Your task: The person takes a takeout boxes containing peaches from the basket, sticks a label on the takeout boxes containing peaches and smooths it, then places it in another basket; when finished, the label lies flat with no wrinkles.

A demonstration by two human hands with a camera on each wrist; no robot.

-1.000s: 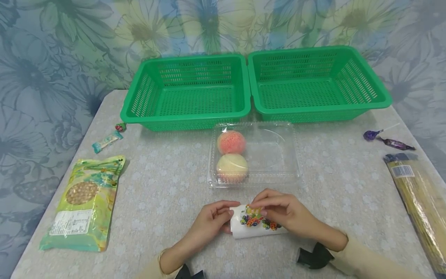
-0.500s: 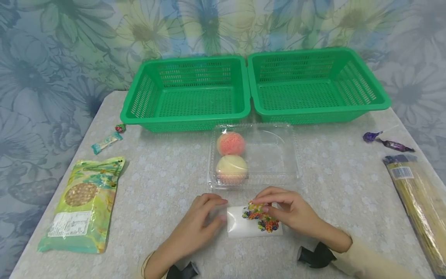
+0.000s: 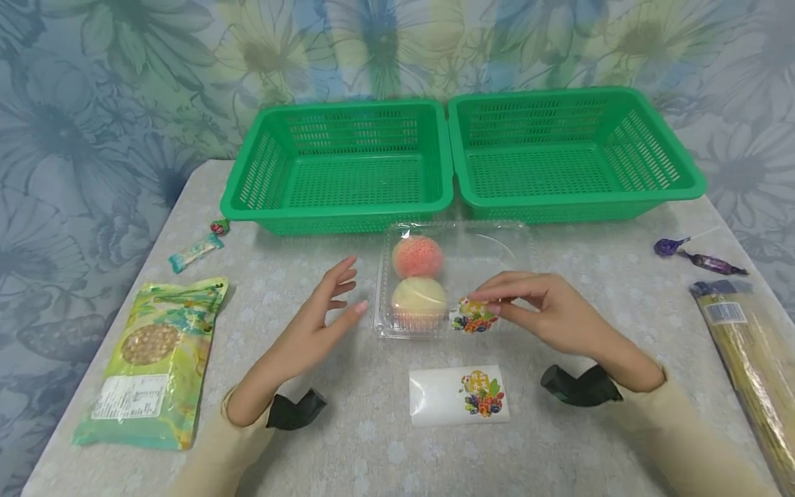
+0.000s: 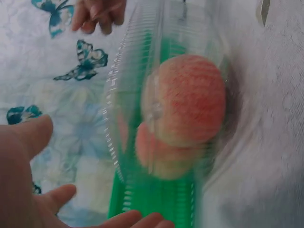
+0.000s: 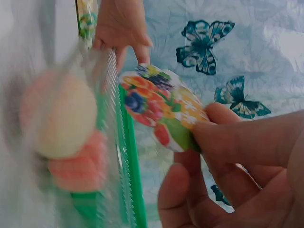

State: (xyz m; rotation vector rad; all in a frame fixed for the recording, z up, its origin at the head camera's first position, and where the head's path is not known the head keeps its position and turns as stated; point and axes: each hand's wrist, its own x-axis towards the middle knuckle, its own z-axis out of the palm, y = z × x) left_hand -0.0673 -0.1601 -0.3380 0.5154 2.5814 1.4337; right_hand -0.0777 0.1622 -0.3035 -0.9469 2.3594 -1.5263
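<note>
Between thumb and fingers my right hand pinches a fruit-printed sticker, which overlaps the front right of a clear plastic clamshell box in the head view. Two round peach-like fruits, one pink and one pale yellow, sit in the box's left half. My left hand holds nothing; its fingers are extended left of the box. On the cloth in front lies a white sticker sheet with another fruit sticker on it.
Two green baskets stand behind the box. At left lie a green-yellow bag, a blue-wrapped candy and a small red-green candy. A purple lollipop, a purple-wrapped candy and a noodle pack are at right.
The right hand has peeled a sticker off the sheet and carried it forward over the box's front. My left hand has let go of the sheet and moved left and forward.
</note>
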